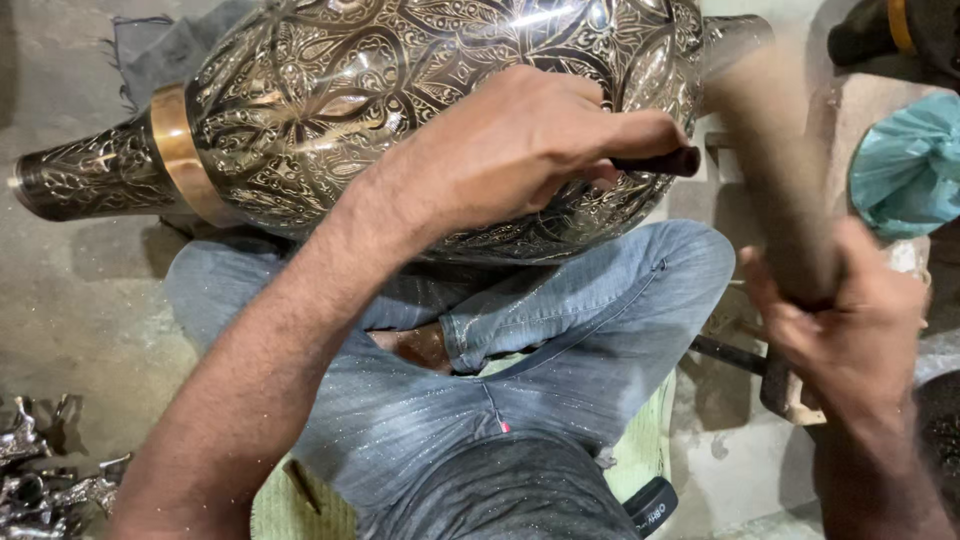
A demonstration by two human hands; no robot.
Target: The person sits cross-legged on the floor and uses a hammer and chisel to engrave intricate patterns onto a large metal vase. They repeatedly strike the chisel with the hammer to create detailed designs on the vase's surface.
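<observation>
A large engraved silver-coloured metal vase (400, 100) with a floral pattern lies on its side across the person's lap, filling the frame from ten o'clock to one o'clock; a plain brass-coloured band (178, 150) rings it where the body narrows to the dark engraved neck (90, 175) at nine o'clock. The left hand (520, 150) rests on the vase's belly just above centre, fingers curled tight around a thin dark metal chisel (660, 162) whose tip points toward two o'clock, pressed against the engraved surface. The right hand (850, 320) sits at three to four o'clock, closed around the lower end of a thick brown wooden mallet (775, 170) – blurred with motion – that rises toward one o'clock, near the chisel's end; whether the two touch cannot be told.

Below the vase, crossed legs in faded blue jeans (560, 330) occupy the centre. A pale green woven mat (640, 450) shows under them at six o'clock. At eight o'clock a heap of small shiny metal scraps (45, 480) lies on the grey concrete floor (70, 300). A teal plastic bag (905, 165) sits at two o'clock – well apart from the vase.
</observation>
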